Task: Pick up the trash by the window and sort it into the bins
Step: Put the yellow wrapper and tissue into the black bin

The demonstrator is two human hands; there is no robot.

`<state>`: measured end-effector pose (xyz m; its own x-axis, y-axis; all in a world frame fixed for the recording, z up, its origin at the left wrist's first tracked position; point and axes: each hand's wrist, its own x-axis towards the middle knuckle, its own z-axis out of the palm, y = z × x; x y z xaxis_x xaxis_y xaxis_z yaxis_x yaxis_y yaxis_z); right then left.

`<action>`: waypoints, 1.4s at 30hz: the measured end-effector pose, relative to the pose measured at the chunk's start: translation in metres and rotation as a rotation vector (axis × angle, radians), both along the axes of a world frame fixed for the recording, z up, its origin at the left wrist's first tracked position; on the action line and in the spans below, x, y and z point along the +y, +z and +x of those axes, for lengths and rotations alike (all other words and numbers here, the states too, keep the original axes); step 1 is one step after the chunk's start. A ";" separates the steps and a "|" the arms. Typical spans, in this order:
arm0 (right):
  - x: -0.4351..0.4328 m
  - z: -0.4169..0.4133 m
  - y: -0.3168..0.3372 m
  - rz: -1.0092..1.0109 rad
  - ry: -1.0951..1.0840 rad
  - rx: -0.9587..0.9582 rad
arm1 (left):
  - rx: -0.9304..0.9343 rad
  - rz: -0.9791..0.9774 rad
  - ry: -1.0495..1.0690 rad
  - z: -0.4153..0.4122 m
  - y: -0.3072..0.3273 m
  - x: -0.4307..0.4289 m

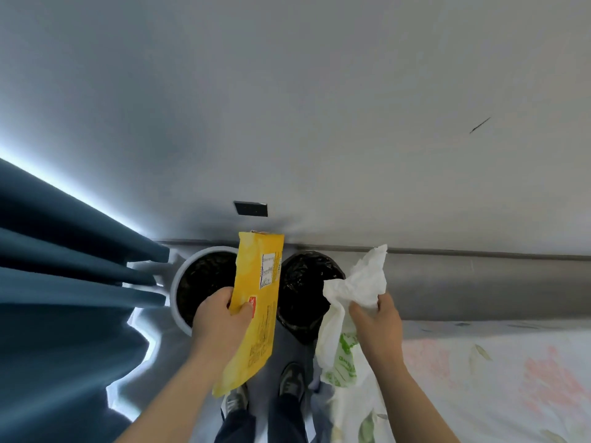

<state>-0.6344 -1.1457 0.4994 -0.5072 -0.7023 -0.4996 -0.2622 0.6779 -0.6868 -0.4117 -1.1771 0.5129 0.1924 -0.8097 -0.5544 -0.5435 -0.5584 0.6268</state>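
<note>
Hovering above the white bin (174,294), the left grip (220,321) pinches a yellow packet (257,298); the right grip (377,324) clutches a white plastic bag (355,282) near the black bin (307,261).

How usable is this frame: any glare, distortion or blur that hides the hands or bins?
Head view: blown-out glare edges the blue curtain at left; wide-angle bending bows the baseboard; the left hand gripping the yellow packet and the right hand gripping the white bag look fairly sharp; the white bin and black bin are dark inside, contents unreadable.
</note>
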 end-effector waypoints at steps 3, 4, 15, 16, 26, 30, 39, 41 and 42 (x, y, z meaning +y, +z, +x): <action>-0.007 -0.008 -0.037 -0.045 -0.065 -0.057 | -0.015 0.032 0.005 -0.009 -0.042 -0.007; -0.010 -0.009 -0.050 -0.052 -0.072 -0.080 | -0.023 0.037 0.011 -0.011 -0.056 -0.009; -0.043 -0.004 -0.213 -0.153 -0.115 -0.131 | -0.041 -0.010 0.033 -0.024 -0.197 -0.010; -0.046 -0.002 -0.226 -0.156 -0.118 -0.131 | -0.039 -0.015 0.035 -0.025 -0.206 -0.011; -0.052 0.013 -0.324 -0.048 -0.055 0.065 | -0.044 -0.063 -0.005 -0.024 -0.257 -0.013; -0.051 0.011 -0.336 -0.003 0.003 0.210 | -0.041 -0.078 -0.035 -0.026 -0.258 -0.016; -0.052 0.001 -0.315 -0.113 -0.047 0.039 | -0.014 -0.088 -0.046 -0.025 -0.255 -0.020; -0.049 0.002 -0.313 -0.145 -0.055 0.043 | -0.010 -0.095 -0.044 -0.025 -0.255 -0.023; -0.048 0.004 -0.312 -0.160 -0.055 0.049 | -0.007 -0.099 -0.043 -0.025 -0.256 -0.024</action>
<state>-0.6307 -1.1938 0.1875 -0.5683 -0.7411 -0.3574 -0.2634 0.5754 -0.7743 -0.4370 -1.2007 0.2572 0.1605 -0.8680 -0.4700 -0.5702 -0.4702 0.6736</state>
